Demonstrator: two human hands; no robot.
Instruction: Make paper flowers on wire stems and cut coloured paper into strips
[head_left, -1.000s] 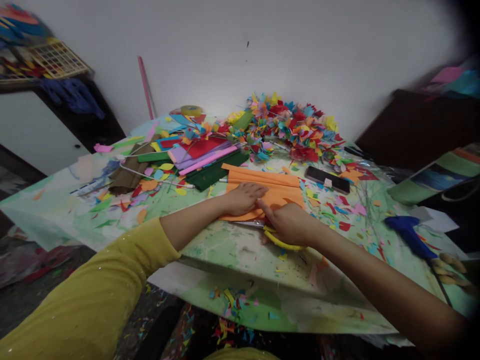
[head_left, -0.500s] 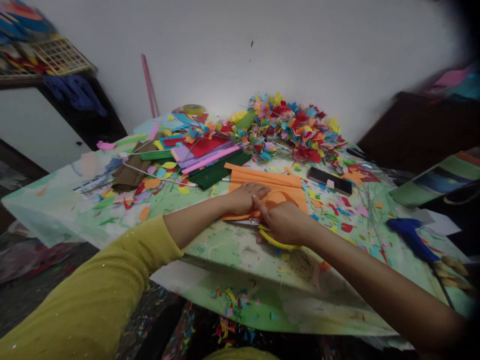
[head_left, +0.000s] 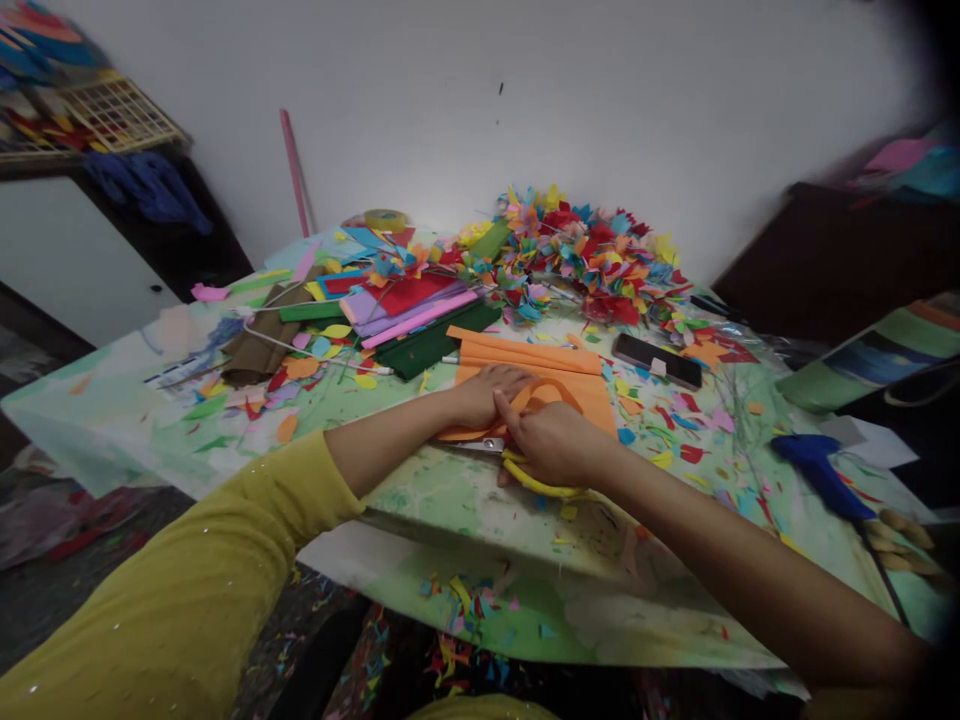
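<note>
My left hand (head_left: 489, 393) lies flat on a folded orange paper sheet (head_left: 547, 375) in the middle of the table, fingers spread, pressing it down. My right hand (head_left: 553, 442) is closed round yellow-handled scissors (head_left: 525, 472) at the sheet's near edge. The metal blades point left under the paper's edge. A cut orange strip curls up beside my right thumb.
The green-covered table (head_left: 465, 495) is strewn with paper scraps. A pile of coloured paper flowers (head_left: 577, 250) lies at the back, folded sheets (head_left: 412, 315) at back left, a black phone (head_left: 658, 360) right of the orange sheet, a blue glue gun (head_left: 817, 470) far right.
My right hand with the scissors has slid left along the orange sheet's near edge, and a cut strip has curled up. My left hand stays on the paper.
</note>
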